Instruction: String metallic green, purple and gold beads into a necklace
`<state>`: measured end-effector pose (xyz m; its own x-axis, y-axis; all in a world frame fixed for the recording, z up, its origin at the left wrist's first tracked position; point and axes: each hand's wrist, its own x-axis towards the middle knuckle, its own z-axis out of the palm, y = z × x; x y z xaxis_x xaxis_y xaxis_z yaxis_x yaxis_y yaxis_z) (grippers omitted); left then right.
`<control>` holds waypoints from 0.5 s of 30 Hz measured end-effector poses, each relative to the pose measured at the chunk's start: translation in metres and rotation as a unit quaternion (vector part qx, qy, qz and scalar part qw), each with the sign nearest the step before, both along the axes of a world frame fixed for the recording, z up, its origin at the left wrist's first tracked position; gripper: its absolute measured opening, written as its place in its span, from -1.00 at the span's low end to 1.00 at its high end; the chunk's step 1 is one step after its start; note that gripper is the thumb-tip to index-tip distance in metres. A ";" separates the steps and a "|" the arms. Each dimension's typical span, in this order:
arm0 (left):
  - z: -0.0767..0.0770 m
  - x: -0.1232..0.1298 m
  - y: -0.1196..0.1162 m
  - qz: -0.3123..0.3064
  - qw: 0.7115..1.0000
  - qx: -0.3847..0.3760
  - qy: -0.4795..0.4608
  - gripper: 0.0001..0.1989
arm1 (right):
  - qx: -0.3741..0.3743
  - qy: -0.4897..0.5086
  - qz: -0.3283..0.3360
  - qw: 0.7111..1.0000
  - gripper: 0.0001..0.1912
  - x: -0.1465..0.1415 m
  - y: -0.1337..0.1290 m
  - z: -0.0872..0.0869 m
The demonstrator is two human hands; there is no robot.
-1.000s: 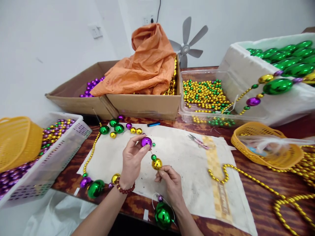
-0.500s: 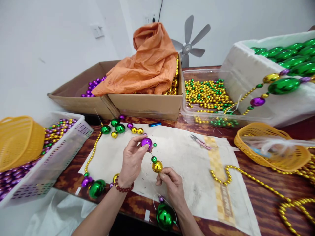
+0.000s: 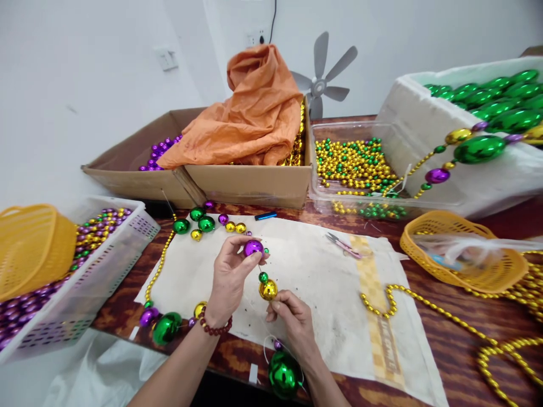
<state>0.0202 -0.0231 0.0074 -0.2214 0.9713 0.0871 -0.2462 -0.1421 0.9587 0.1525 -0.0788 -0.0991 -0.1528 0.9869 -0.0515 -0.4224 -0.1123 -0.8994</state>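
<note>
Near the middle of the frame, the left hand [image 3: 229, 274] (the one with the dark red bracelet [image 3: 215, 328]) has its grip pinching a shiny purple ball [image 3: 253, 247] between thumb and fingers. Just below and to the right of it, a small green bead [image 3: 263, 277] and a gold ball [image 3: 268, 289] sit together on a thin needle [image 3: 260, 268]. The right hand [image 3: 293, 322] has its grip pressed together at the gold ball's lower right edge (whether on the ball or on what runs through it, I cannot tell).

At the bottom centre, a large green ball [image 3: 284, 374] lies beside the right wrist, a small purple bead [image 3: 278, 344] just above it. Under the hands, a pale cloth [image 3: 326, 294] covers part of the reddish-brown counter [image 3: 445, 294].

A gold bead strand [image 3: 449, 318] winds from the cloth toward the lower right, and snips [image 3: 343, 246] lie on the cloth right of centre. A blue object [image 3: 266, 216] (small and slim) rests at the cloth's upper edge. At the upper centre, orange fabric [image 3: 241, 127] drapes over a cardboard box [image 3: 254, 185]; at the upper right, a white foam box [image 3: 407, 107] holds long green beads [image 3: 498, 110].
</note>
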 end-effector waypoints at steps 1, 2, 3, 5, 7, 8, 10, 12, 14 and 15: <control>0.000 0.000 0.001 0.004 1.000 -0.004 -0.004 -0.73 | 0.004 0.000 0.004 1.000 -0.81 0.000 0.000 0.000; 0.000 0.000 0.001 0.009 1.000 -0.008 -0.007 -0.73 | 0.007 0.001 0.005 1.000 -0.81 0.000 0.000 0.001; -0.001 0.000 0.002 0.012 1.000 -0.013 -0.008 -0.72 | 0.007 0.003 0.002 1.000 -0.82 0.000 0.000 0.001; -0.002 0.000 0.002 0.007 1.000 -0.023 -0.008 -0.68 | 0.000 0.007 -0.008 1.000 -0.82 0.000 0.000 0.001; -0.002 -0.001 0.002 -0.008 0.999 -0.029 -0.015 -0.66 | -0.009 0.008 -0.014 1.000 -0.82 0.000 0.001 -0.001; -0.002 -0.002 0.001 -0.014 0.999 -0.031 -0.024 -0.66 | -0.013 0.007 -0.017 1.000 -0.82 0.000 0.001 -0.002; -0.002 -0.003 0.001 -0.021 0.998 -0.035 -0.046 -0.67 | -0.019 0.005 -0.019 1.000 -0.83 0.000 0.001 -0.004; -0.002 -0.003 0.001 -0.023 0.997 -0.039 -0.060 -0.67 | -0.021 0.005 -0.021 1.000 -0.83 0.001 0.002 -0.004; -0.003 -0.004 0.002 -0.013 0.997 -0.036 -0.065 -0.69 | -0.021 0.006 -0.020 1.000 -0.82 0.001 0.002 -0.004; -0.004 -0.004 0.003 -0.004 0.997 -0.032 -0.068 -0.71 | -0.021 0.007 -0.020 1.000 -0.82 0.001 0.002 -0.003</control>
